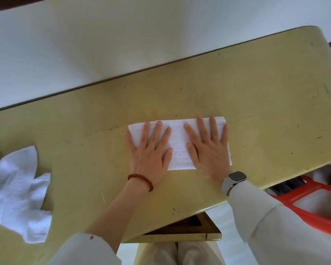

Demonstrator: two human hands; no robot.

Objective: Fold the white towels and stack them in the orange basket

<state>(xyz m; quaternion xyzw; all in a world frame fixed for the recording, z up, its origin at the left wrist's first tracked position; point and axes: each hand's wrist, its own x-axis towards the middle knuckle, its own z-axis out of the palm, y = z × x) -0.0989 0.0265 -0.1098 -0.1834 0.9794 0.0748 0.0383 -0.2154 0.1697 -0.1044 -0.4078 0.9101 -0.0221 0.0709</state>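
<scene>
Head view: I see folded white towel [179, 144] lying flat on yellow-green table [237, 88], mid-table toward near edge; my left hand [149, 150] flat on towel's left half, fingers straight and spread, gripping nothing; my right hand [208, 146] flat on right half, same posture; pile of unfolded white towels [17, 192] at table's left end; orange basket [310, 205] below table's near right corner.

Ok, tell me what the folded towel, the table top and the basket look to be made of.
Folded towel: white woven cloth, likely cotton terry, with a nubbly matte surface.
Table top: hard, painted yellow-green, probably wood or board; scratched and chipped at its edge.
Basket: orange moulded plastic, smooth and slightly glossy, with cut-out openings.
</scene>
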